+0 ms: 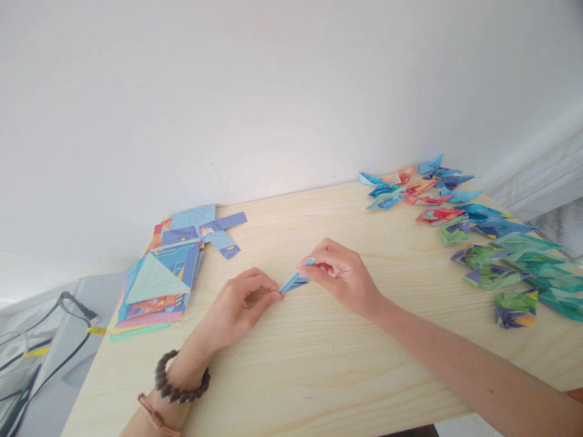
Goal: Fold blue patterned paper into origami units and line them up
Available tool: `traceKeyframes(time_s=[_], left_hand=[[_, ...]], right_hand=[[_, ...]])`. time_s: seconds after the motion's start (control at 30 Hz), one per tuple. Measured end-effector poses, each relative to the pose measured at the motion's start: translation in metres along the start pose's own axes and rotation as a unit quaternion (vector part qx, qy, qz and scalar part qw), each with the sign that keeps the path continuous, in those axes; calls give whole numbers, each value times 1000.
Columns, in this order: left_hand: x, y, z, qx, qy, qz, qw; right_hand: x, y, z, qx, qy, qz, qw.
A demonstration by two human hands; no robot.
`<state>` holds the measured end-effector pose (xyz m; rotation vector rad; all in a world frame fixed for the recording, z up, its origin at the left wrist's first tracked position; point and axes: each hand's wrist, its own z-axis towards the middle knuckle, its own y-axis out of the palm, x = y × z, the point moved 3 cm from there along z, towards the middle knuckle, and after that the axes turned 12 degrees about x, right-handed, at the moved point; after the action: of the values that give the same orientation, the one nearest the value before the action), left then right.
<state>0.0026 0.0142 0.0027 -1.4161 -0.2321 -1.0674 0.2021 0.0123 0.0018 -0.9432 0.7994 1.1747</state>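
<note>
Between my two hands, above the middle of the wooden table (291,376), is a narrow blue piece of folded origami paper (292,283). My left hand (246,303) pinches its lower left tip between thumb and fingers. Its upper right end is gripped by the thumb and fingertips of my right hand (339,273), which partly hide it. To the left lies a stack of printed origami paper (159,273), with a pale green folded triangle on top. Several finished-looking folded paper boats (439,215) in blue, red and green spread along the right side.
A white wall (282,103) borders the table's far edge. Left of the table, black cables (73,358) with yellow tags lie on a grey surface. More green and teal folded paper pieces (546,273) crowd the right edge.
</note>
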Motion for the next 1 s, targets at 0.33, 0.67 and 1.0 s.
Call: traceKeyframes(time_s=[0.33, 0.67, 1.0], left_hand=[[7, 5, 7, 39, -49, -149, 987], [5, 21, 29, -22, -118, -291, 949], [8, 20, 21, 80, -118, -325, 935]], right_hand=[[5, 16, -12, -216, 107, 15, 971], [8, 7, -10, -193, 129, 6, 973], [5, 2, -9, -158, 169, 12, 973]])
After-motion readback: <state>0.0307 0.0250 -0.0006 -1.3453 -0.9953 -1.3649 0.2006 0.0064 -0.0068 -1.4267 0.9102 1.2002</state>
